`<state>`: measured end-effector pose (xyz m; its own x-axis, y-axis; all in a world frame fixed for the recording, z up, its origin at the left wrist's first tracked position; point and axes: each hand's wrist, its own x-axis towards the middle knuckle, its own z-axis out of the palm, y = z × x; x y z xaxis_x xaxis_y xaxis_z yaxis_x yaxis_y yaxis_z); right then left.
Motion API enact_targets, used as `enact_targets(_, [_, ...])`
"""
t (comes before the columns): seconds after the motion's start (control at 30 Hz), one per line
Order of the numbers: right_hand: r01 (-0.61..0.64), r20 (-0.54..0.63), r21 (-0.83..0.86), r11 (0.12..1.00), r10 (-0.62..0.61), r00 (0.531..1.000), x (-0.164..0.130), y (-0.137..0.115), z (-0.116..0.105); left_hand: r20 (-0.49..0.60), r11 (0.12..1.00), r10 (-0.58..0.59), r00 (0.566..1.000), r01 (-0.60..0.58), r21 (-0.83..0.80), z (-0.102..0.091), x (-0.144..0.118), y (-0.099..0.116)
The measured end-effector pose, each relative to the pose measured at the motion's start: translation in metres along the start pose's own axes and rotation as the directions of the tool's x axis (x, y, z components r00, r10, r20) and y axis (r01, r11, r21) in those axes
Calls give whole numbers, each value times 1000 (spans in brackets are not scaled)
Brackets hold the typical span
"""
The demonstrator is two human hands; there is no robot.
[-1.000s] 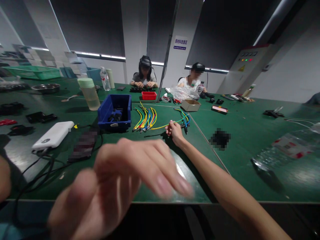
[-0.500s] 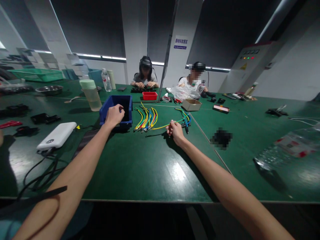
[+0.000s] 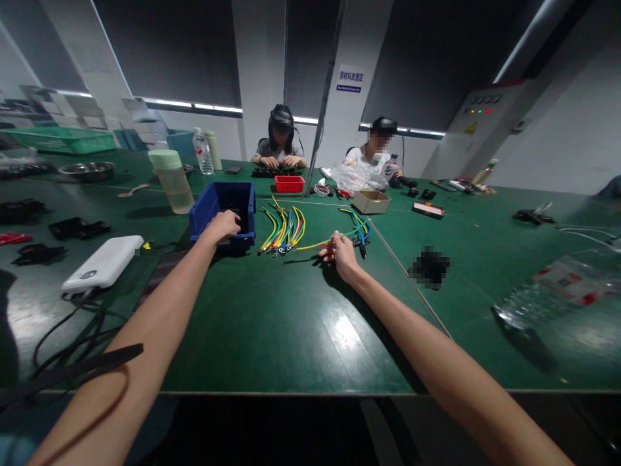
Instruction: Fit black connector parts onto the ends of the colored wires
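Observation:
My left hand (image 3: 224, 226) reaches over the near wall of a blue plastic bin (image 3: 196, 220). Its fingers curl down inside, and their tips and anything between them are hidden. To the right, my right hand (image 3: 342, 254) pinches a yellow wire (image 3: 313, 246) between thumb and fingers, just above the table. The wire's free end points left. Between the hands lies a fanned bundle of yellow, green, blue and red wires (image 3: 284, 226) with metal end terminals. Behind my right hand rests a smaller group of green and blue wires (image 3: 361, 230).
A bottle with a pale green lid (image 3: 172, 184) stands left of the bin, and a white power bank (image 3: 103, 264) with cables lies nearer. Farther back are a red tray (image 3: 290, 184) and a cardboard box (image 3: 371, 202). A plastic bottle (image 3: 553, 291) lies right. Two people sit opposite.
My left hand has dropped lower into the blue bin. My right hand stays in nearly the same place with the yellow wire. The view has shifted slightly.

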<state>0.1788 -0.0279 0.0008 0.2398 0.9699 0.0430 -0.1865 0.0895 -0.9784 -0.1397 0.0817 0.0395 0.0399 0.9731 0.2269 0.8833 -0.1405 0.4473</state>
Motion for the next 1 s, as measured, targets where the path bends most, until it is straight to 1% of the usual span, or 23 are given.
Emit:
enact_targets(0.1, [-7,1,24,1000,7,1000,1,1,-1,58,998,-46,997,43,55,-1,1,-1])
enact_targets(0.17, [-15,14,37,999,15,1000,2,3,-1,57,997,-41,998,37,65,-1,2,-1])
enact_targets(0.3, [-17,4,49,999,17,1000,4,4,-2,-9,996,41,999,-40,82,-2,2,-1])
enact_targets(0.43, [36,16,47,998,-37,999,1,2,-2,-55,988,133,990,-128,83,-5,-1,0])
enact_targets(0.53, [68,39,36,997,-69,997,-2,0,-1,-146,985,170,975,-163,60,-7,-5,3])
enact_targets(0.6, [82,49,29,996,-84,995,-3,-1,0,-249,982,188,950,-183,42,-8,-9,6])
enact_targets(0.67, [95,47,13,995,-96,994,-3,-1,0,-361,979,197,912,-203,21,-10,-15,10])
enact_targets(0.77, [105,42,-20,994,-104,994,0,1,0,-496,978,163,853,-205,-32,-14,-28,19])
enact_targets(0.83, [111,50,-27,993,-109,993,1,3,-1,-543,975,124,831,-204,-89,-17,-40,28])
enact_targets(0.9, [114,54,-27,993,-112,992,1,4,-1,-564,959,125,816,-245,-143,-16,-55,40])
enact_targets(0.93, [112,52,-25,993,-111,992,2,5,-1,-573,948,141,807,-277,-157,-14,-62,47])
enact_targets(1.0, [106,44,-21,994,-105,994,2,6,-1,-566,912,225,794,-375,-164,-6,-78,60])
